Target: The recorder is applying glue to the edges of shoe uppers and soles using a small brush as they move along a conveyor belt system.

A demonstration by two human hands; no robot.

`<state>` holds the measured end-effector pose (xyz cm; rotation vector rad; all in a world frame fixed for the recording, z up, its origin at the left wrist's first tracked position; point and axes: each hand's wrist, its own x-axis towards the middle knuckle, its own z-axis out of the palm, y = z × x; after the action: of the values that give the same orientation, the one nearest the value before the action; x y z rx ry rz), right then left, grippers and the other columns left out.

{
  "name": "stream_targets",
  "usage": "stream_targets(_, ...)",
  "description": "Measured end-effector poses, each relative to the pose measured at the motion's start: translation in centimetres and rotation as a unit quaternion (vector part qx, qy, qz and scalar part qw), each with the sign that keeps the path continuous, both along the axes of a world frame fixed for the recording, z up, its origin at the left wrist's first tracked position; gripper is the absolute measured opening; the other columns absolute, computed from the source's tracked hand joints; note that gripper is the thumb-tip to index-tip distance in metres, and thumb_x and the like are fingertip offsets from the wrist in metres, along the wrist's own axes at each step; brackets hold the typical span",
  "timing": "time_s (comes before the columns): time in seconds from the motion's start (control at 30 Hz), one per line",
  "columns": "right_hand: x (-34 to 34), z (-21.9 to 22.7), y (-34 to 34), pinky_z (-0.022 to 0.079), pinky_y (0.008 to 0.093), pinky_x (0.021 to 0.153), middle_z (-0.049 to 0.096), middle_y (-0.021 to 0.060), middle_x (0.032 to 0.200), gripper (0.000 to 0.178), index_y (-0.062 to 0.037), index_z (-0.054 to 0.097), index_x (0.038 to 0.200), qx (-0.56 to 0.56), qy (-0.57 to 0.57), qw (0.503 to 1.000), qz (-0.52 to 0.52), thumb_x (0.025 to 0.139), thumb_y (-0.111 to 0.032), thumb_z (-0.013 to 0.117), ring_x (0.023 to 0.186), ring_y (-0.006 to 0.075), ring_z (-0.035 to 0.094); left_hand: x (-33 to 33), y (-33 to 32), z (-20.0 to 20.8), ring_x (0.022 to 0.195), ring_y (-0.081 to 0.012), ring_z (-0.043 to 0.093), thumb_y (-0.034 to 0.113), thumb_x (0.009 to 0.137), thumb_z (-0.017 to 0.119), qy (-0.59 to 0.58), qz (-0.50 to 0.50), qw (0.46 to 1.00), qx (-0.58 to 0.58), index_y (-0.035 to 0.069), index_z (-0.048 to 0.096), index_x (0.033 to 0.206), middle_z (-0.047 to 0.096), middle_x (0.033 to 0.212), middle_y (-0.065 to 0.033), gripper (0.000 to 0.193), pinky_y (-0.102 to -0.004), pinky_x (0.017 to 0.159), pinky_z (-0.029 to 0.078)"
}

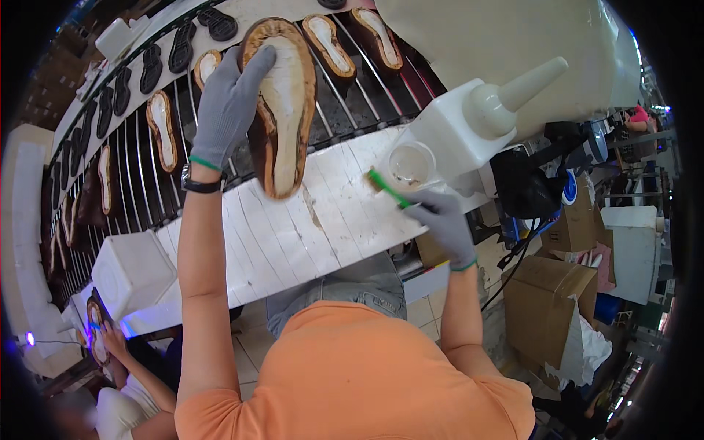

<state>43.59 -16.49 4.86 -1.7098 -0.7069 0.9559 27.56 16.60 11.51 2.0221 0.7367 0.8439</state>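
Note:
My left hand, in a grey knit glove, is closed on a lasted shoe upper and holds it up with the bottom facing me. That bottom has a pale middle and a brown folded rim. Lower right, my right hand, gloved too, grips a small green-handled brush. The brush's bristles are over the white bench, just beside a clear plastic cup. A large white squeeze bottle with a long nozzle stands behind the cup.
More shoe uppers lie bottom up on a conveyor of metal rods. Black soles line a far ledge. A white container stands on the bench at left. Another person's hand holds a shoe; cardboard boxes sit right.

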Motion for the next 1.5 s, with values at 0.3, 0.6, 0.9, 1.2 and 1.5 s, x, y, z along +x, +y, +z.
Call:
stream_targets(0.3, 1.2, -1.0, -1.1, 0.052, 0.0434, 0.071, 0.066, 0.0107, 0.089, 0.021, -0.0104, 0.069, 0.102, -0.203, -0.551, 0.809, -0.019, 0.089, -0.025, 0.064, 0.080, 0.0328, 0.066, -1.7, -8.5, -7.2, 0.087, -0.0406, 0.069, 0.060, 0.093, 0.047, 0.473, 0.102, 0.873, 0.052, -0.005, 0.061, 0.105, 0.070, 0.089, -0.0259, 0.067, -0.0459, 0.079, 0.055)
stream_targets(0.6, 3.1, -2.0, -0.4, 0.051, 0.0402, 0.065, 0.070, 0.0118, 0.083, 0.021, -0.0051, 0.073, 0.093, -0.154, -0.499, 0.853, 0.025, 0.089, -0.023, 0.064, 0.071, 0.0265, 0.067, -9.9, -10.0, -10.6, 0.094, -0.0262, 0.069, 0.053, 0.088, 0.064, 0.327, -0.009, 0.932, -0.159, 0.000, 0.065, 0.120, 0.072, 0.102, -0.0168, 0.062, -0.0360, 0.085, 0.049)
stream_targets(0.9, 2.7, -3.1, -3.0, 0.029, 0.0170, 0.048, 0.067, 0.0026, 0.079, 0.030, 0.0036, 0.069, 0.112, 0.008, 0.145, 0.983, -0.117, 0.099, -0.021, 0.057, 0.057, 0.0018, 0.045, -14.0, -16.6, -11.4, 0.102, -0.0231, 0.064, 0.014, 0.083, 0.074, -0.145, 0.163, 0.970, -0.109, -0.002, 0.054, 0.127, 0.066, 0.114, -0.0121, 0.051, -0.0363, 0.092, 0.052)
stream_targets(1.2, -3.3, 2.6, 1.8, 0.033, 0.0189, 0.052, 0.066, 0.0037, 0.084, 0.025, 0.0033, 0.070, 0.108, 0.082, 0.059, 0.995, 0.027, 0.091, -0.012, 0.061, 0.060, 0.0042, 0.045, -13.0, -23.5, -12.1, 0.129, -0.0279, 0.050, 0.028, 0.102, 0.052, -0.456, -0.011, 0.622, -0.637, 0.006, 0.040, 0.147, 0.046, 0.146, -0.0172, 0.051, -0.0399, 0.109, 0.044)
stream_targets(1.5, -10.2, 4.2, 1.0, 0.046, 0.0238, 0.059, 0.070, 0.0076, 0.084, 0.028, -0.0039, 0.075, 0.105, 0.074, -0.108, 0.970, 0.206, 0.077, 0.000, 0.075, 0.068, 0.0122, 0.062, -10.1, -22.2, -19.7, 0.142, -0.0384, 0.036, 0.017, 0.081, 0.079, -0.255, 0.094, 0.948, 0.167, 0.019, 0.038, 0.141, 0.041, 0.151, -0.0195, 0.072, -0.0554, 0.121, 0.010)
